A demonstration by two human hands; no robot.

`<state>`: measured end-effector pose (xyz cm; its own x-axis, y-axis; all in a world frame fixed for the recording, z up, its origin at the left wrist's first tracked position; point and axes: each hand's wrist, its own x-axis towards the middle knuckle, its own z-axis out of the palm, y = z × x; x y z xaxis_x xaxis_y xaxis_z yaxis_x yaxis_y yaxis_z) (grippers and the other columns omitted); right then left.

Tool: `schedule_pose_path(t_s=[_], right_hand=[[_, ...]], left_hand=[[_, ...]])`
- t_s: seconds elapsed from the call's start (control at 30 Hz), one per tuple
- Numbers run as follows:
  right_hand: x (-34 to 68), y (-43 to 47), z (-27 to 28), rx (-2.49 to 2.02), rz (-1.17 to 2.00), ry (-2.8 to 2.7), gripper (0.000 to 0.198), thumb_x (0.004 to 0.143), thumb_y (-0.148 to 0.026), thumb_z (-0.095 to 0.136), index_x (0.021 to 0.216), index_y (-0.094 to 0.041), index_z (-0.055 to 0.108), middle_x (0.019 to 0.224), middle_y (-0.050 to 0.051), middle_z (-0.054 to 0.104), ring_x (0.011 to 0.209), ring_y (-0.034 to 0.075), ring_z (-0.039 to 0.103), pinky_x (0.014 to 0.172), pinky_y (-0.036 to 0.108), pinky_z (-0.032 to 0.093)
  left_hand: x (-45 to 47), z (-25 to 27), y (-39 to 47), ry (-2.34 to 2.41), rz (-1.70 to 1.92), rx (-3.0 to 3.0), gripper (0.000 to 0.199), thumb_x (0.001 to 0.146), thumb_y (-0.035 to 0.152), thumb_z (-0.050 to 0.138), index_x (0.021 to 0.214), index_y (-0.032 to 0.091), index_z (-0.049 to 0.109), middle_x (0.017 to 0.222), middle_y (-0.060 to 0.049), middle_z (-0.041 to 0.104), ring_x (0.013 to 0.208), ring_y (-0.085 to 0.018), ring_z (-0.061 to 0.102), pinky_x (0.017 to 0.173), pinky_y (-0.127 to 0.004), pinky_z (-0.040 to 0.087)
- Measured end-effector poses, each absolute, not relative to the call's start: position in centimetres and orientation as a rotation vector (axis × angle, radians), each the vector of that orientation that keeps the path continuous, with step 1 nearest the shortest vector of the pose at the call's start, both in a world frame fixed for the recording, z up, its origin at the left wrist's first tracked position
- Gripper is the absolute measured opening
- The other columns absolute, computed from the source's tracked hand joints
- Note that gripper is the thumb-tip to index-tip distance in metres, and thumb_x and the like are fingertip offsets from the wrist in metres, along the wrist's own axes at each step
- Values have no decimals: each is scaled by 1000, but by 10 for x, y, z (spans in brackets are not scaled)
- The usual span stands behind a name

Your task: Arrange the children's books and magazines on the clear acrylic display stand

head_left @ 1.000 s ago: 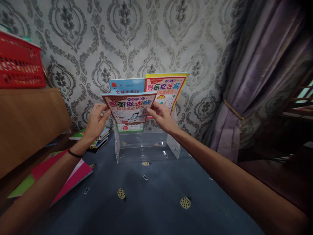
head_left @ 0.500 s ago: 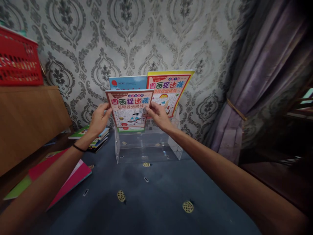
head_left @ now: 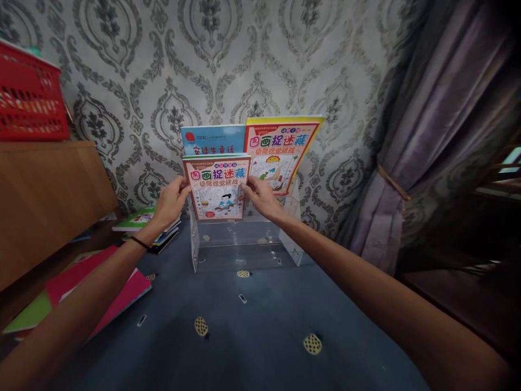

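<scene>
Between my two hands a children's picture book [head_left: 220, 196] stands nearly upright, its pink-bordered cover facing me. My left hand [head_left: 173, 200] is closed on its left edge, and my right hand [head_left: 260, 196] pinches its right edge. The book is at the left part of a clear acrylic rack [head_left: 240, 255]; whether its lower edge rests on a tier I cannot tell. Behind it stands a blue book [head_left: 214, 140], its lower part hidden. A yellow-edged picture book [head_left: 280, 155] leans in the rack to the right, beyond my right hand.
On the left of the dark blue patterned tablecloth [head_left: 252, 326] lie pink-covered books [head_left: 126, 298], partly under my left forearm. A small stack of books [head_left: 140, 220] sits behind them. A red basket [head_left: 32, 98] tops a wooden cabinet [head_left: 52, 201]; a tied curtain [head_left: 391, 217] hangs right.
Both hands have lowered the picture book slightly and brought it more upright, a little to the right. More of the blue book's title now shows above it.
</scene>
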<state>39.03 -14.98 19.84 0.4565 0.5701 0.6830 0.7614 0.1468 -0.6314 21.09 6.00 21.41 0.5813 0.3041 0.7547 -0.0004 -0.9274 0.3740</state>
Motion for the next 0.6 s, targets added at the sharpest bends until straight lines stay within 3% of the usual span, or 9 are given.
schedule_pose_path(t_s=[0.23,0.37,0.47,0.6], right_hand=[[371,-156,200,-2165,-589,-1096,21,101,-33,44,99,-19,58,97,13,70,95,28,64,83,37,49],[350,-160,205,-2470,-481,-934,32,105,-39,39,119,-17,58,103,17,73,98,31,69,80,36,48],[342,-159,208,-2580,-441,-929,37,107,-38,33,121,-18,61,109,18,73,103,31,70,81,36,49],[339,-157,209,-2641,-443,-968,39,107,-33,30,124,-17,62,114,20,73,108,33,70,83,37,49]], left_hand=[[216,206,64,339,1335,2439,25,90,33,54,111,19,52,88,-5,68,81,-23,64,80,-37,49],[214,206,61,351,1288,2584,16,95,34,46,93,21,56,89,-7,68,84,-23,63,79,-36,48],[212,207,60,338,1240,2682,24,97,34,41,82,22,53,86,-7,67,82,-24,62,77,-35,47],[210,209,60,313,1241,2705,23,97,31,40,79,22,52,84,-7,66,82,-24,62,76,-34,47]])
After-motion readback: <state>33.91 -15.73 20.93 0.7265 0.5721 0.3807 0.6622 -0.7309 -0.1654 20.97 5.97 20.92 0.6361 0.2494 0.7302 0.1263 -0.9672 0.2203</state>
